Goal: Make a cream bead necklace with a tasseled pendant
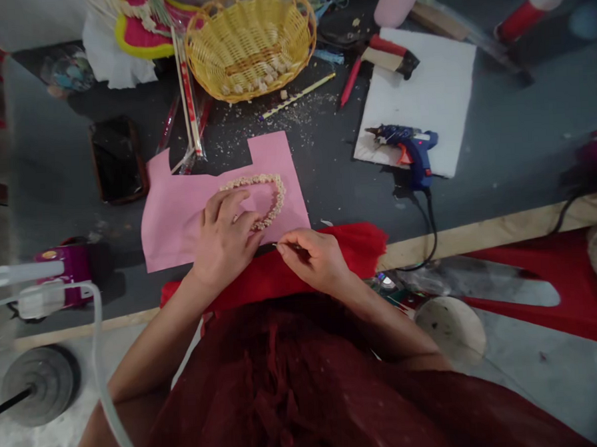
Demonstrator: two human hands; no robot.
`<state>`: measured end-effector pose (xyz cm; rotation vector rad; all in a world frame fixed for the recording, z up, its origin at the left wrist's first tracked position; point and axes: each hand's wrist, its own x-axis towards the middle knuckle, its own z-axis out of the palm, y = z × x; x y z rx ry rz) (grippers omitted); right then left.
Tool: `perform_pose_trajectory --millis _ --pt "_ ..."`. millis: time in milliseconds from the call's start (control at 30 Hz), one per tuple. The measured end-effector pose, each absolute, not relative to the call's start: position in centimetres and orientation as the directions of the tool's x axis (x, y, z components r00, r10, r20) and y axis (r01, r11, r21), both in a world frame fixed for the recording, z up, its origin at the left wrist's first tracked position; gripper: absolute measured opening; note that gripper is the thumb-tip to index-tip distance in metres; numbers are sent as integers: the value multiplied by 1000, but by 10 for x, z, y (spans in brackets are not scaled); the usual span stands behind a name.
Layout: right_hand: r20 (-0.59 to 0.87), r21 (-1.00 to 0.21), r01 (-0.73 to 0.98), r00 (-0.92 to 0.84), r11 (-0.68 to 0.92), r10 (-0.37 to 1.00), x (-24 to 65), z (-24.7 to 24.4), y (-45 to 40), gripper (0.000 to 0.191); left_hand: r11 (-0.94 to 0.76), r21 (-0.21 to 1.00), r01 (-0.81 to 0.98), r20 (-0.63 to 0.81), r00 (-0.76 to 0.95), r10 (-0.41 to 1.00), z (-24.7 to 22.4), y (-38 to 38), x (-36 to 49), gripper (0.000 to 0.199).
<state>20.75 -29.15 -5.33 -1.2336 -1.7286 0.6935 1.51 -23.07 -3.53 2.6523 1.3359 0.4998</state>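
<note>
A loop-shaped strand of small cream-coloured pieces (280,196) lies on a pink sheet (171,220). My left hand (224,237) is over the sheet, its fingers bent across the loop, thumb and forefinger closed at the strand's near end. Just to the right, my right hand (313,256) is pinched, its fingertips near the sheet's front edge. A tiny pale tip shows at those fingers; what it belongs to is too small to tell. Red cloth (354,244) lies beneath my right hand and along the table's front edge.
A yellow wicker basket (253,42) with small pale pieces stands at the back. A blue glue gun (412,151) rests on a white board (437,103), its cord hanging over the edge. A phone (118,159) lies left; a pencil (296,97) and crumbs lie before the basket.
</note>
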Motion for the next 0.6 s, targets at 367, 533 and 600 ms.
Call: perform_pose_trajectory --millis 367,533,600 --pt "307 -831 442 -139 337 941 208 -54 -293 10 -608 277 744 261 551 793 -40 -231 15 8" --pt "305 -837 435 -135 333 943 208 -55 -292 10 -629 302 717 288 560 777 -37 -232 13 7" --pt "298 -840 435 -132 325 946 208 -55 -292 11 -624 356 696 286 554 782 -33 -233 11 6"
